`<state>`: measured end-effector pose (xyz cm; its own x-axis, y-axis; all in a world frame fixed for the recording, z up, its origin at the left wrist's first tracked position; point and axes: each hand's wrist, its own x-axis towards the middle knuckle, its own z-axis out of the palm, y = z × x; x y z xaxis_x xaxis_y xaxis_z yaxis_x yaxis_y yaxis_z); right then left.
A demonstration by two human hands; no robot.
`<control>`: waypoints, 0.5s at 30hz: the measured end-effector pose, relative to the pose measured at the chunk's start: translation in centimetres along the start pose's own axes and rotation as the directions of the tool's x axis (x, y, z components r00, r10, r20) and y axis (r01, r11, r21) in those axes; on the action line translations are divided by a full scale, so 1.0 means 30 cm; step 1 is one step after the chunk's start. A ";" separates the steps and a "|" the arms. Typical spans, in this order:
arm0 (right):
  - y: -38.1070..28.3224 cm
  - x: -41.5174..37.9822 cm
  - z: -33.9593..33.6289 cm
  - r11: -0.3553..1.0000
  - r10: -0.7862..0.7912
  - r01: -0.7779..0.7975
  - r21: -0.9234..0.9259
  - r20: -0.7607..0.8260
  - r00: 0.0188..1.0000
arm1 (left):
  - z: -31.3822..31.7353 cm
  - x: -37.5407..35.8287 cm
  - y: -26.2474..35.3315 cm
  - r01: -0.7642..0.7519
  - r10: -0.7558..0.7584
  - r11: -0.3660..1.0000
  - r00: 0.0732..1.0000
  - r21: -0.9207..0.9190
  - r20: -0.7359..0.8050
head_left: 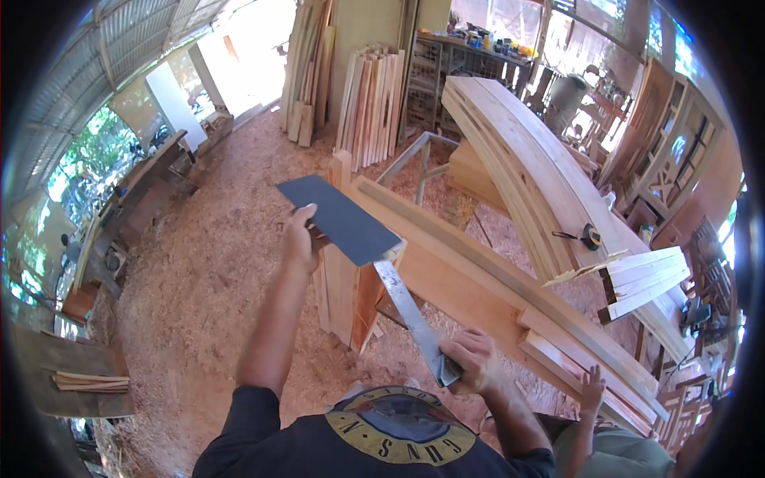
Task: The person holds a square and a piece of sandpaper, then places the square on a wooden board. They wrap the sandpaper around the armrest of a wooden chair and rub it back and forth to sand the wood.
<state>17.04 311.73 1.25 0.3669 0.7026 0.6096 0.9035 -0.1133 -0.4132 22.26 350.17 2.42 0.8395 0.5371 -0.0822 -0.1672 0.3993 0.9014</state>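
My left hand (pixel 300 233) grips the near edge of a dark grey rectangular sheet (pixel 343 219), thumb on top and fingers hidden beneath. The sheet looks like sandpaper and is held out over an upright stack of wood (pixel 341 299). My right hand (pixel 472 358) is closed around the near end of a long, flat metal bar (pixel 406 307), scuffed and ruler-like. The bar slants away from me, and its far end meets the sheet's right corner in this view.
Long boards (pixel 446 275) run diagonally to the right. A curved plank stack (pixel 526 151) carries a tape measure (pixel 590 237). At lower right is another person's raised hand (pixel 592 389). Upright planks (pixel 372 103) lean at the back; shavings cover the floor (pixel 191 279).
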 end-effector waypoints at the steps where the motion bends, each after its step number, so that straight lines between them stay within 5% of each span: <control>1: 0.002 0.009 0.012 1.000 -0.002 0.002 0.011 -0.008 1.000 | 0.034 -0.019 0.001 0.023 -0.024 0.999 0.999 0.027 0.033; 4: -0.003 0.034 0.040 0.999 0.004 -0.001 0.054 -0.051 0.999 | 0.121 -0.086 0.009 0.072 -0.078 0.997 0.979 0.040 0.187; 10: -0.019 0.010 0.098 0.930 0.250 -0.164 0.330 -0.238 0.939 | 0.079 -0.071 -0.189 -0.005 0.005 1.000 0.994 -0.001 0.106; 12: -0.043 0.032 0.115 0.878 0.314 -0.134 0.459 -0.342 0.886 | 0.069 -0.096 -0.250 0.129 -0.101 0.979 0.980 -0.160 0.170; 15: -0.053 0.040 0.049 0.799 0.461 -0.368 0.476 -0.092 0.883 | 0.131 -0.169 -0.253 0.248 -0.106 0.855 0.943 -0.456 0.315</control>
<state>15.71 313.80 1.64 0.7607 0.5032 0.4100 0.4820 -0.0147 -0.8761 21.29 341.50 -2.33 0.9723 0.2303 -0.0396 -0.1700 0.8134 0.5563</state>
